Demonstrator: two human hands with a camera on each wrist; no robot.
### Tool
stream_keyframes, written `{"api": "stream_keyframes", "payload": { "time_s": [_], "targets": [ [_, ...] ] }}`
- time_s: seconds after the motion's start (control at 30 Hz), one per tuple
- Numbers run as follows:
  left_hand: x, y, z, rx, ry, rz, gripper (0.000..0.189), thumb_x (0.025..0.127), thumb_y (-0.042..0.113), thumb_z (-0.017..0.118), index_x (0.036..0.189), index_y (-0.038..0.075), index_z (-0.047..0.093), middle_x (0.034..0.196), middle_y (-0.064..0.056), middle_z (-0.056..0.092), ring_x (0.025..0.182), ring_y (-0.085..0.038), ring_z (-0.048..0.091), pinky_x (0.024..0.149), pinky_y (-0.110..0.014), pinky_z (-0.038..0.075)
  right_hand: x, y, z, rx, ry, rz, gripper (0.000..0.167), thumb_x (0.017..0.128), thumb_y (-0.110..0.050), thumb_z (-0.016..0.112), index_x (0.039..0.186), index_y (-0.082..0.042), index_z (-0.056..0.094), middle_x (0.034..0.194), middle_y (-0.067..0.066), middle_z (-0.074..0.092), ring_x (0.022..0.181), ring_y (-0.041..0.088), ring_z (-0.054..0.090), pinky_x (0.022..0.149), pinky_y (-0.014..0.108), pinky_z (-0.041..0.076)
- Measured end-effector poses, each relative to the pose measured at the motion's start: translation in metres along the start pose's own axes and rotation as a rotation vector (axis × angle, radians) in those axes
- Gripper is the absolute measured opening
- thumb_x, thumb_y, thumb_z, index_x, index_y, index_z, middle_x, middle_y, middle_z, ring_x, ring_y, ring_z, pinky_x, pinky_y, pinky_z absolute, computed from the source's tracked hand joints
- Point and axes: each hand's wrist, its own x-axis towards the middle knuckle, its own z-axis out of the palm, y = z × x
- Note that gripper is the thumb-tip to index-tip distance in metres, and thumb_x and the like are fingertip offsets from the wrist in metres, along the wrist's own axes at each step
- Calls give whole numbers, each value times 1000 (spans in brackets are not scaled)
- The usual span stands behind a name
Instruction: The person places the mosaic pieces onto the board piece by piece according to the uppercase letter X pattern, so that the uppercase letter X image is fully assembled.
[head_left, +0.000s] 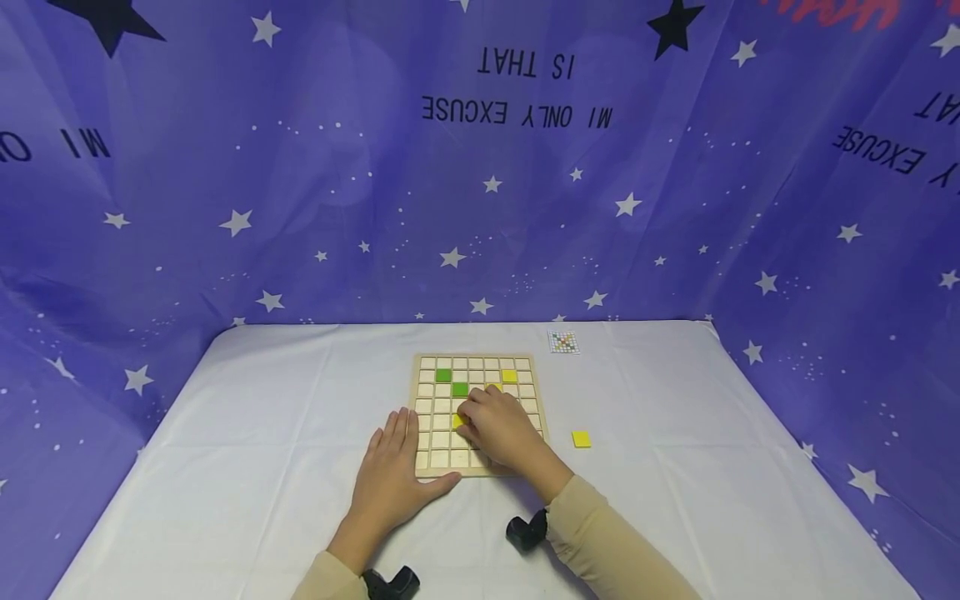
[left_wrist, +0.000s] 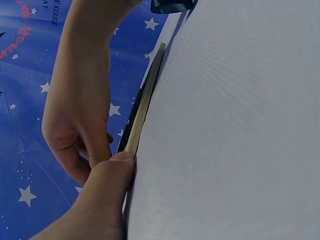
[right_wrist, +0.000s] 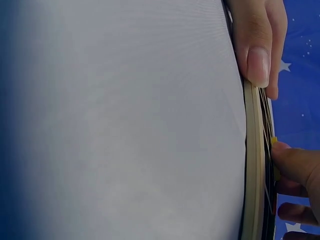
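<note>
A wooden grid board (head_left: 474, 356) lies flat on the white cloth. My left hand (head_left: 392, 475) rests against its left side with fingers extended, its thumb (left_wrist: 112, 175) at the near edge. My right hand (head_left: 501, 423) reaches over the board and pinches a yellow square tile (head_left: 458, 422) by thumb and fingers, at a cell left of the middle. In the right wrist view that yellow tile (right_wrist: 277, 172) shows beside the thumb. Two green tiles (head_left: 443, 376) sit diagonally in upper cells. Another yellow tile (head_left: 509, 377) lies at upper right; one below it is partly hidden by my right hand.
A loose yellow tile (head_left: 581, 439) lies on the white cloth (head_left: 720, 500) right of the board. Beyond the board's far right corner is a small card with a coloured grid pattern (head_left: 564, 342). A purple star-printed curtain (head_left: 390, 208) stands behind the table.
</note>
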Motion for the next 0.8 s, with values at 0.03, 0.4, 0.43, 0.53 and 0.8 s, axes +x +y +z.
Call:
{"api": "stream_keyframes", "payload": {
  "time_s": [0.03, 0.4, 0.43, 0.53, 0.8],
  "targets": [
    [0, 0, 0, 0, 0, 0, 124, 74, 83, 58, 155, -3, 22, 163, -19, 23, 152, -36, 22, 124, -53, 21, 1, 0, 0, -1, -2, 5, 24, 93, -40, 69, 107, -21, 73, 98, -8, 64, 90, 13, 56, 77, 30, 51],
    [0, 1, 0, 7, 7, 4, 123, 74, 83, 59, 155, -3, 23, 163, -20, 25, 152, -37, 22, 123, -53, 22, 5, -2, 0, 15, -4, 33, 24, 89, -40, 73, 107, -23, 74, 99, -9, 64, 89, 12, 56, 77, 30, 52],
    [0, 0, 0, 6, 7, 5, 123, 74, 83, 59, 155, -3, 23, 162, -20, 25, 152, -37, 23, 123, -53, 22, 5, -2, 0, 19, -5, 33, 24, 89, -40, 73, 107, -24, 74, 100, -9, 64, 89, 12, 56, 77, 30, 52],
    [0, 0, 0, 6, 8, 6, 124, 74, 83, 58, 155, -4, 24, 162, -20, 26, 152, -37, 23, 123, -53, 22, 4, -2, 0, 39, -3, 28, 23, 89, -39, 73, 107, -23, 76, 100, -9, 65, 87, 11, 55, 75, 28, 51],
    [0, 0, 0, 5, 5, 9, 124, 74, 84, 57, 155, -4, 23, 162, -20, 25, 152, -37, 23, 123, -53, 22, -5, 4, -6, 93, -4, 22, 26, 91, -38, 71, 112, -23, 74, 104, -8, 66, 89, 11, 53, 74, 27, 49]
  ]
}}
